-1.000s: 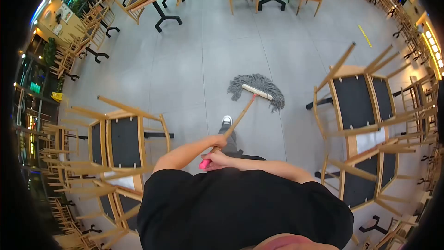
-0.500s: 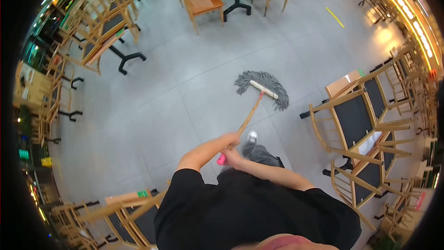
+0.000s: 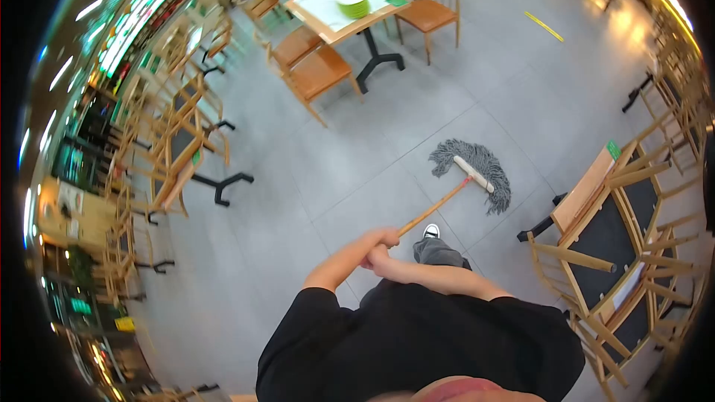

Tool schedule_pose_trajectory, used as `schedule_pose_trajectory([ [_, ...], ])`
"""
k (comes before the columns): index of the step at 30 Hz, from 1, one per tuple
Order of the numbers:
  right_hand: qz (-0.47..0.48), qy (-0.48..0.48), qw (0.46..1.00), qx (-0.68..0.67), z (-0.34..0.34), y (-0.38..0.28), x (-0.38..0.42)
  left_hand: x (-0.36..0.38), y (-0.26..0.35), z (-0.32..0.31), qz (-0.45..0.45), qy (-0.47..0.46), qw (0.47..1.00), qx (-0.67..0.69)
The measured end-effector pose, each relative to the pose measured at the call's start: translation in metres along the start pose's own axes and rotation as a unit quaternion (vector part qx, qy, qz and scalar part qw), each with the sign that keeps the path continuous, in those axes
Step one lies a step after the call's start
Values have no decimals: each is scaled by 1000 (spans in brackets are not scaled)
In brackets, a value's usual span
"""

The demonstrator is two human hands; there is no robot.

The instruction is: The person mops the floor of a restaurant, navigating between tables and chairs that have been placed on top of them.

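Observation:
A mop (image 3: 433, 210) with a wooden handle lies out in front of me, its grey string head (image 3: 484, 164) spread in an arc on the floor. A pale bar clamps the strings, and reddish wrapping shows where the handle meets it. My left hand (image 3: 385, 237) is closed around the upper handle. Just behind it, nearer my body, my right hand (image 3: 378, 259) grips the same handle close to its end. The butt of the handle is hidden by my hands. One shoe (image 3: 431, 231) shows on the floor below the mop head.
Ahead stands a table (image 3: 316, 6) with green-sided stacks, beside orange-seated chairs (image 3: 324, 72). Chairs turned over onto tables (image 3: 603, 246) crowd the right. More tables and chairs (image 3: 182, 149) line the left. A yellow strip (image 3: 544, 26) marks the grey tiled floor.
The mop head has shifted right and lower in view. The table ahead and the left-hand furniture now appear lower. The pink handle end, visible before, is now hidden. Both hands keep their grip.

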State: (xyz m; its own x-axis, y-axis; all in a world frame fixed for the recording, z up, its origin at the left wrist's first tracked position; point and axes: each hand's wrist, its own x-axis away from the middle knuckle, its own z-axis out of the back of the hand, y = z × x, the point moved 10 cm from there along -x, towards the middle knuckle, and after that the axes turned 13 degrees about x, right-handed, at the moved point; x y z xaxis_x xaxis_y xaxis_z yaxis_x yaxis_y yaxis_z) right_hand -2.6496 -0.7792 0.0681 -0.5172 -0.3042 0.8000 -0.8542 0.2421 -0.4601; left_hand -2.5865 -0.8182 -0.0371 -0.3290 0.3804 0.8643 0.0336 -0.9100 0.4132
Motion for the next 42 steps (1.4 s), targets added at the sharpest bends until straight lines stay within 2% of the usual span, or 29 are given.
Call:
schedule_pose_trajectory([
  [2, 15, 5, 999, -34, 21, -66, -6, -18, 42, 52, -25, -25, 999, -6],
  [4, 19, -4, 999, -47, 31, -83, -21, -32, 52, 62, -35, -49, 998, 27],
  [6, -17, 11, 998, -60, 54, -86, -37, -58, 69, 72, -38, -58, 995, 69],
  [9, -21, 17, 998, -51, 89, -131, -42, -117, 78, 85, -65, -25, 996, 64],
  [10, -27, 29, 998, -50, 92, -138, -52, -130, 71, 92, -45, -41, 996, 58],
  [12, -14, 77, 995, -58, 118, -182, -46, -161, 83, 114, -32, -52, 996, 72],
  [14, -9, 126, 987, -103, 147, -206, -73, -180, 116, 145, -39, -44, 993, 104],
  [15, -10, 150, 981, -124, 162, -212, -91, -201, 127, 153, -37, -63, 989, 132],
  [16, 36, 154, 978, -135, 180, -218, -120, -230, 129, 154, -31, -83, 983, 160],
  [17, 31, 182, 977, -103, 200, -211, -162, -252, 126, 161, -20, -100, 976, 191],
  [18, 38, 241, 962, -120, 225, -214, -188, -259, 143, 173, 0, -107, 960, 259],
  [19, 46, 300, 943, -137, 245, -233, -197, -267, 164, 189, -10, -125, 956, 267],
  [21, 83, 334, 927, -149, 270, -287, -199, -282, 204, 227, -28, -163, 945, 282],
  [22, 98, 353, 918, -151, 282, -322, -188, -317, 208, 241, -34, -144, 959, 242],
  [25, 120, 363, 909, -165, 293, -406, -165, -346, 252, 289, -50, -151, 986, 50],
  [26, 91, 320, 930, -154, 296, -417, -176, -385, 262, 286, -138, -175, 972, -74],
  [29, 114, 389, 874, -269, 311, -468, -158, -349, 321, 342, -117, -165, 968, -147],
  [30, 120, 450, 834, -294, 324, -470, -162, -353, 331, 349, -119, -167, 967, -152],
  [35, 47, 453, 837, -304, 344, -490, -200, -387, 338, 374, -87, -184, 958, -201],
  [38, 39, 474, 825, -305, 367, -519, -203, -397, 369, 393, -124, -190, 952, -206],
  [41, 33, 468, 825, -316, 388, -541, -207, -444, 382, 392, -171, -175, 948, -206],
  [42, 32, 464, 824, -322, 393, -554, -207, -452, 387, 403, -153, -149, 958, -191],
])
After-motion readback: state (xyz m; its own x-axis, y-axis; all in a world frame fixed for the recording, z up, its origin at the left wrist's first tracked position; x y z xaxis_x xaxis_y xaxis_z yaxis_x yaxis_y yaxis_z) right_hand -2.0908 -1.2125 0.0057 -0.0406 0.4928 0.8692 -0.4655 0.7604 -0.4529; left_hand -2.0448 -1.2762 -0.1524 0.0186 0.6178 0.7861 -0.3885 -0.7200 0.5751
